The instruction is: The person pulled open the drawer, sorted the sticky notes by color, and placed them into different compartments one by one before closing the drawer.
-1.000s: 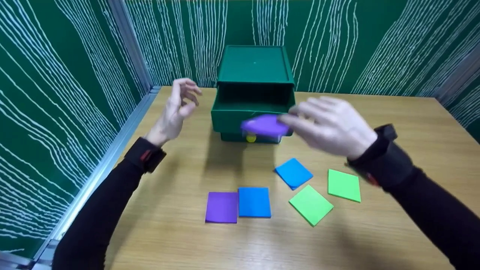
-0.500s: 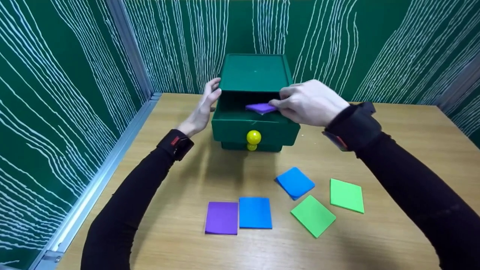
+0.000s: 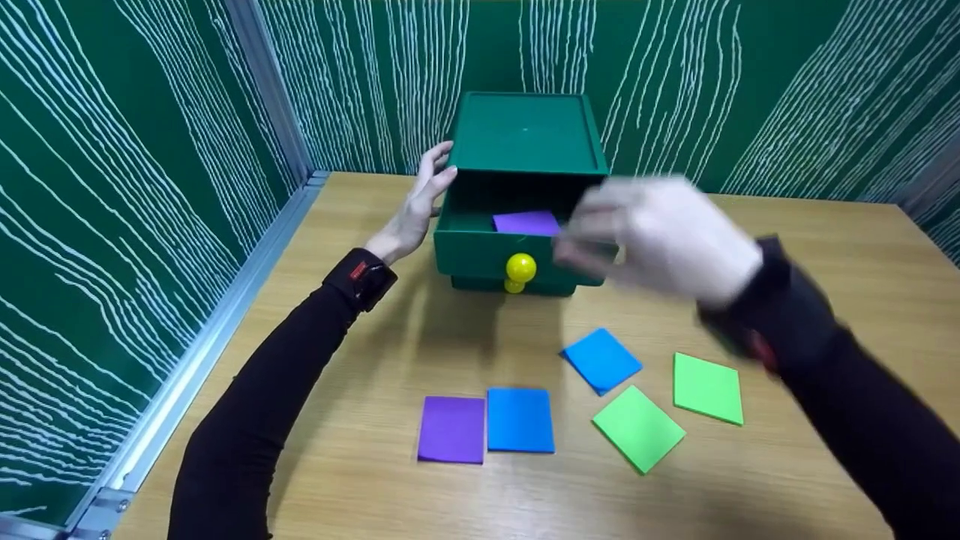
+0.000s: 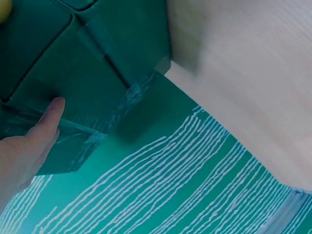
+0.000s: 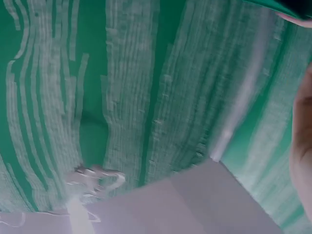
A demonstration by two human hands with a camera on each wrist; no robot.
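Observation:
A purple sticky-note pad (image 3: 527,223) lies in the pulled-out upper drawer (image 3: 472,253) of a small green drawer unit (image 3: 529,131). Resting against the unit's left side is my left hand (image 3: 412,214), its fingers extended; the left wrist view also has this hand (image 4: 29,151) touching the green side. My right hand (image 3: 652,240), blurred, is at the drawer's front right corner with loosely bent fingers and nothing held. Only a strip of the right hand (image 5: 303,146) shows in the right wrist view. A yellow knob (image 3: 520,268) sits on the drawer front.
In front of the unit, the wooden table (image 3: 337,480) bears a purple pad (image 3: 451,429), a blue pad (image 3: 520,420), another blue pad (image 3: 602,360), a green pad (image 3: 639,429) and another green pad (image 3: 708,388). Green walls (image 3: 491,45) with white lines stand behind and left.
My left hand has come right onto the unit's side. My right hand carried the purple pad into the drawer, let it go and drew back to the right.

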